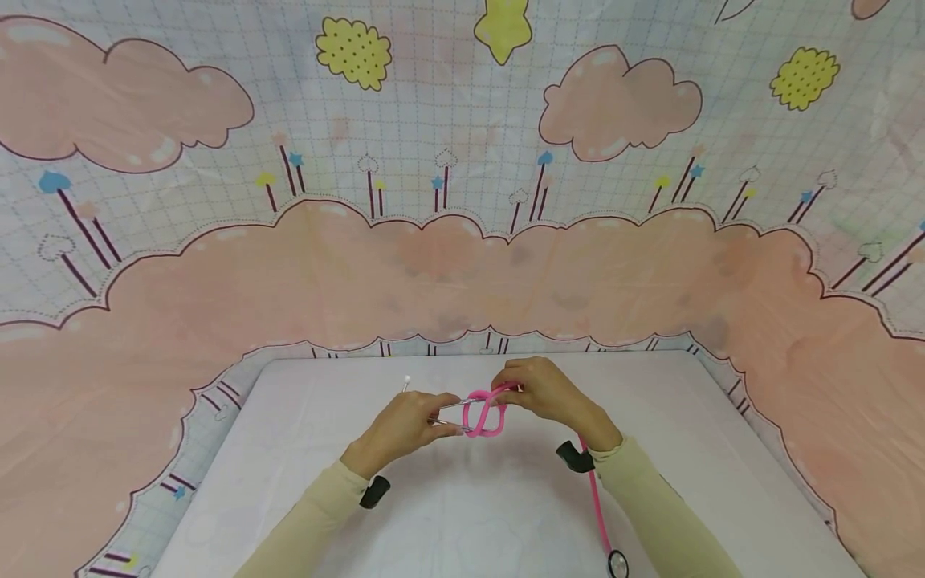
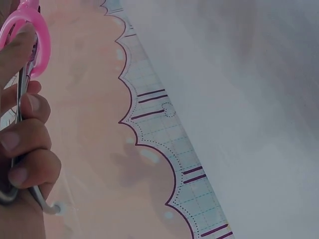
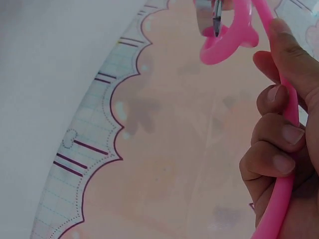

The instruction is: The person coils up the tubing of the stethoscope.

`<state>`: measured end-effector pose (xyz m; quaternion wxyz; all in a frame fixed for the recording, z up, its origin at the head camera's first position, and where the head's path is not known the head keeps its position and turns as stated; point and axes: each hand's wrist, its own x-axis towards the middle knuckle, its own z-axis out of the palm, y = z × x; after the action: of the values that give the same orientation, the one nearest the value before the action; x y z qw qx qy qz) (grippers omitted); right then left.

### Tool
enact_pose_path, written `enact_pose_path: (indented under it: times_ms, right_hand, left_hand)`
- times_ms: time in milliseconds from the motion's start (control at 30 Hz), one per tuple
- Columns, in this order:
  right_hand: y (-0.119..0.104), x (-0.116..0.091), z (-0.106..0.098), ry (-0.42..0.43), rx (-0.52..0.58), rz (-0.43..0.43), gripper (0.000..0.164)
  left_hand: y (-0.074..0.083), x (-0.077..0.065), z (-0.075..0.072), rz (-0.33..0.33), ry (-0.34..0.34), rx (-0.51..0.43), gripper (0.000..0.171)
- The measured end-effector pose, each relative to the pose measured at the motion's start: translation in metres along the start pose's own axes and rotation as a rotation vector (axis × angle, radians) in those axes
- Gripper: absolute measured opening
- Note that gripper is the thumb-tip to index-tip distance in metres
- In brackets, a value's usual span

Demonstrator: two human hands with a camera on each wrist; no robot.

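A stethoscope with pink tubing [image 1: 598,506] is held up above the table between both hands. My left hand [image 1: 408,421] grips its metal ear tubes [image 2: 21,94], fingers curled round them in the left wrist view. A pale ear tip [image 2: 59,208] sticks out below that hand. Between the hands, the tubing is wound into a pink loop [image 1: 466,413] by the ends of the metal tubes. My right hand [image 1: 545,393] holds another stretch of tubing [image 3: 271,219], with its fingers wrapped round it. From there the tube hangs past the right wrist to the round chest piece [image 1: 617,563].
A white table [image 1: 289,482] lies under the hands. Behind it and along its sides hangs a patterned cloth [image 1: 448,281] with clouds and stars. Dark bands [image 1: 375,492] sit at both wrists, below light sleeves.
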<state>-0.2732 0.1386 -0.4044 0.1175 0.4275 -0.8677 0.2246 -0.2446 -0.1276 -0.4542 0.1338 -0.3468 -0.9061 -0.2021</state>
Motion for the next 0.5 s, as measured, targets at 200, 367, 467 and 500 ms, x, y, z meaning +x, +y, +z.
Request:
enact_pose_path:
  times_ms: [200,367,467,500]
  right_hand:
    - [0.0004,0.001,0.0006,-0.005,0.025,-0.014,0.018]
    - [-0.0003,0.0021,-0.0003,-0.037,0.044,0.008,0.02]
    - [0.0001,0.0029,-0.0011,-0.055,0.074,0.02,0.02]
    - [0.0003,0.003,-0.0012,-0.062,0.09,0.022,0.02]
  left_hand:
    - [0.0043,-0.0009,-0.0023,0.061,0.01,-0.008,0.042]
    - [0.0071,-0.0004,-0.0034,0.104,0.007,0.009,0.043]
    - [0.0095,-0.0009,-0.0055,0.108,-0.02,0.006,0.044]
    - [0.0105,-0.0013,-0.0063,0.111,-0.027,0.006,0.045]
